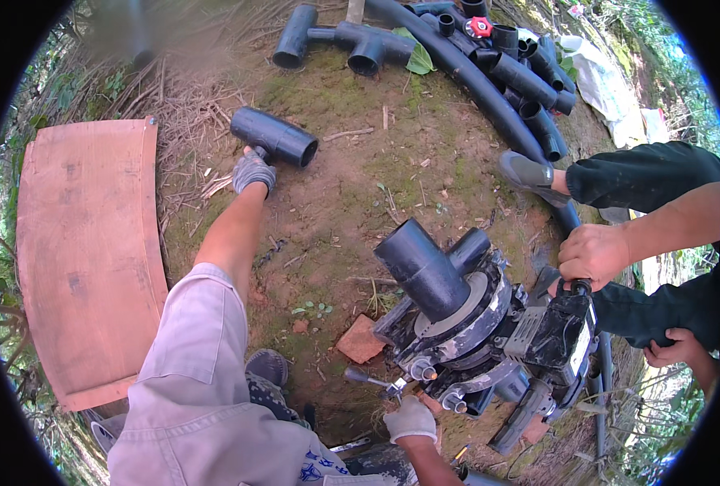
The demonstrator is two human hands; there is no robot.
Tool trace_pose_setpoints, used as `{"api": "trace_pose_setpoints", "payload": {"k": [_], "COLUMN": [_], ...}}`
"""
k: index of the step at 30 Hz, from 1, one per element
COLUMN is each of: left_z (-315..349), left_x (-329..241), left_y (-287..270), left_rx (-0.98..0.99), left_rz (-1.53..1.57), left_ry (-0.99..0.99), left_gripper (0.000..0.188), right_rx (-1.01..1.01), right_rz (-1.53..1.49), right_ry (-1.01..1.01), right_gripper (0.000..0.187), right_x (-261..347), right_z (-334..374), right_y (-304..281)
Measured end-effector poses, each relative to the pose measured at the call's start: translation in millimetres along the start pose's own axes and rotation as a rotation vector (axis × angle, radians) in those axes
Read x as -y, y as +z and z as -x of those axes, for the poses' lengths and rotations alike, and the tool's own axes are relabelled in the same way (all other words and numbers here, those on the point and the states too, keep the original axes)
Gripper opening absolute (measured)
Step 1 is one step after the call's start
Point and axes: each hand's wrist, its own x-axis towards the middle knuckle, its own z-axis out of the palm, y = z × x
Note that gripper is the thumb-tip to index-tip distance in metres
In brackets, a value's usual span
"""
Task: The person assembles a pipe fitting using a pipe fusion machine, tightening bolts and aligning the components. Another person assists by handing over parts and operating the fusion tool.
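Observation:
My left hand [254,172], in a grey work glove, is closed round the short side branch of a black plastic pipe tee [275,136]. The tee is tilted over the bare soil. Low in the view, my right hand [411,419], in a pale glove, is closed at a metal crank handle [376,382] on the clamping machine; its fingertips are partly hidden. Another black pipe fitting [424,271] stands in the machine's round clamp [497,300]. A co-worker's bare hand [593,255] grips the black-handled motor unit [550,332] on the right.
A brown wooden board [89,251] lies at the left. Black tees [364,53] lie at the back, beside a long curved pipe [489,93] and a heap of fittings [522,77] with a red valve wheel [478,27]. A brick [361,340] lies left of the machine. The co-worker's shoe [530,174] is nearby.

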Motion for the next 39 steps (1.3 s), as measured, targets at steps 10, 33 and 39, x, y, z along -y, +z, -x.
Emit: {"api": "trace_pose_setpoints", "payload": {"k": [10,33,39], "left_z": [68,87,52], "left_x": [136,-34,301], "left_y": [13,-62,-130], "left_rx": [0.003,0.016,-0.375], "left_rz": [0.147,0.548,-0.022], "left_ry": [0.345,0.685,0.302], "left_gripper": [0.061,0.095,0.091], "right_rx": [0.0,-0.047,-0.07], "right_rz": [-0.023,-0.041,-0.002], "right_ry": [0.016,-0.099,-0.097], "right_gripper": [0.04,0.042,0.042], "right_x": [7,-5,-3], "right_z": [8,5,0], "right_y": [-9,-6,-4]}}
